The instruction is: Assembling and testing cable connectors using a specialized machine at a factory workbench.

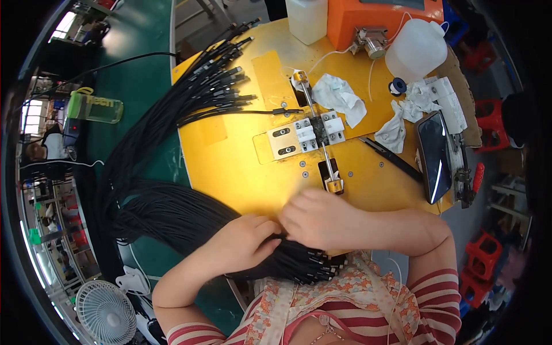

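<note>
My left hand (253, 240) is closed in a pinch over the near bundle of black cables (184, 210), with a dark cable end showing at its fingertips. Right beside it, my right hand (315, 218) curls inward, slightly blurred; what its fingers hold is hidden. Plug ends (322, 267) of the near bundle lie at my lap, below both hands. A second bundle of black cables (213, 72) reaches across the far left of the yellow work plate (224, 167). One single cable (241, 111) from it points at the white clamp blocks (306, 135) of a metal fixture.
Crumpled white wipes (339, 98), black tweezers-like tool (394, 159) and a phone (435, 158) lie at the right. Behind stand an orange machine (348, 20), a white jug (417, 49) and a clear container (307, 22). A green bottle (98, 107) and a fan (106, 313) are left.
</note>
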{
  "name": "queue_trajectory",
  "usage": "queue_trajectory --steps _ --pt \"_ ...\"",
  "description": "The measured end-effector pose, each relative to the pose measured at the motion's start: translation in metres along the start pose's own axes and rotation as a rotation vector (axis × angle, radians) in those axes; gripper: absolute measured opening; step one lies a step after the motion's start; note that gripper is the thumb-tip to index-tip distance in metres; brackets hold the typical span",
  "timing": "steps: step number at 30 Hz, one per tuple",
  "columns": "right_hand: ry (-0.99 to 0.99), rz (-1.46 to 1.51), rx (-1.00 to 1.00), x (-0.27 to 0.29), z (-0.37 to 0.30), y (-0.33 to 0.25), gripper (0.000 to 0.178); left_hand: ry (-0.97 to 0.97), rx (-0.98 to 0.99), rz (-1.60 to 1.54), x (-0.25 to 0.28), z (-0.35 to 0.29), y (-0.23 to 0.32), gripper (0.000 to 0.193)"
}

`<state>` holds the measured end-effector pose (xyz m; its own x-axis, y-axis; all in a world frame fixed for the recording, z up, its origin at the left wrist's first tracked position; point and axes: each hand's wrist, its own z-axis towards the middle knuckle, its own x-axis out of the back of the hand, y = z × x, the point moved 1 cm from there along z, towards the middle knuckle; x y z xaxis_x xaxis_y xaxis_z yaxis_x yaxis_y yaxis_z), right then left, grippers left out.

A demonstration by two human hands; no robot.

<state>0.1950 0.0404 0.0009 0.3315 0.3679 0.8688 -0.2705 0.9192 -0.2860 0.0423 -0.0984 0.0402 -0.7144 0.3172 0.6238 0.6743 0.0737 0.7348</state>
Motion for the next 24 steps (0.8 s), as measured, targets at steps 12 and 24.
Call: queue_trajectory --steps 12,24 --pt "-0.282 0.307 0.183 -0.008 -0.004 -0.015 0.026 0.539 0.752 0.684 0.177 0.042 -0.157 0.101" --pt "-0.278 0.302 0.142 -0.006 -0.007 -0.009 0.022 0.924 0.266 0.882 0.128 0.04 -0.123 0.04"
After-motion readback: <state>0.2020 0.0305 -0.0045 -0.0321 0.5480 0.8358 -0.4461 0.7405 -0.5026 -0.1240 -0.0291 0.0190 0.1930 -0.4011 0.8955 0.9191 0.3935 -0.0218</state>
